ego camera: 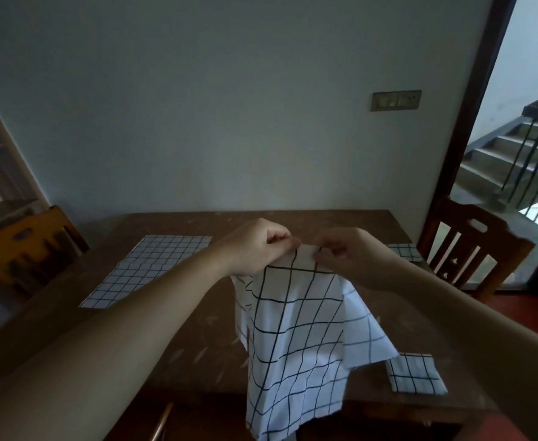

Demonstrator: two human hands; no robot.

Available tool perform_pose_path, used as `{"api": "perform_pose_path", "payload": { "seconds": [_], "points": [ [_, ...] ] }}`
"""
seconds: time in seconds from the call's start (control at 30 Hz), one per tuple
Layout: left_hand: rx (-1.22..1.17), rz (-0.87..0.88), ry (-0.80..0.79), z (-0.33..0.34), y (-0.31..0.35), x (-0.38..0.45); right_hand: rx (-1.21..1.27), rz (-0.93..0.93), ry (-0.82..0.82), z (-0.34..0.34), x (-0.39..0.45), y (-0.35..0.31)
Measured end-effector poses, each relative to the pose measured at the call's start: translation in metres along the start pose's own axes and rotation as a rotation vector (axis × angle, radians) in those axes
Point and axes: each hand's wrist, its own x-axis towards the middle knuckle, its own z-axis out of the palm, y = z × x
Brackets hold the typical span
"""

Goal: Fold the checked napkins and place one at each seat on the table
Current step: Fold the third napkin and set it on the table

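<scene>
Dim indoor scene lit by daylight from the doorway (515, 154) at right, with soft overall blur and wide-angle bending of the edges.

Counts at the table
Four checked napkins: one held (296, 338), one flat left (143, 272), two folded right (415, 374) (406, 251); two chairs (471, 249) (29, 246); two hands (258, 246) (350, 256)

You are standing in a home's dining room, facing a worn wooden table (178, 332) pushed against a plain wall (197, 106). Wooden chairs (471, 249) are sitting at its ends, and a doorway is opening onto a staircase (509, 154).
</scene>
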Motion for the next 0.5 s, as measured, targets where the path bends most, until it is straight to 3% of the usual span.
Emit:
{"api": "perform_pose_path", "payload": {
  "seconds": [0.23, 0.37, 0.5],
  "points": [
    [-0.234, 0.057, -0.086, -0.004, 0.008, 0.000, 0.261, 0.125, -0.162, -0.013, 0.006, -0.003],
    [-0.380, 0.014, -0.142, -0.004, 0.011, 0.003, 0.029, 0.106, -0.002, -0.003, 0.000, 0.007],
    [-0.589, -0.031, -0.106, 0.007, 0.009, 0.010, -0.261, -0.006, 0.303, -0.001, -0.013, 0.022]
  ]
}}
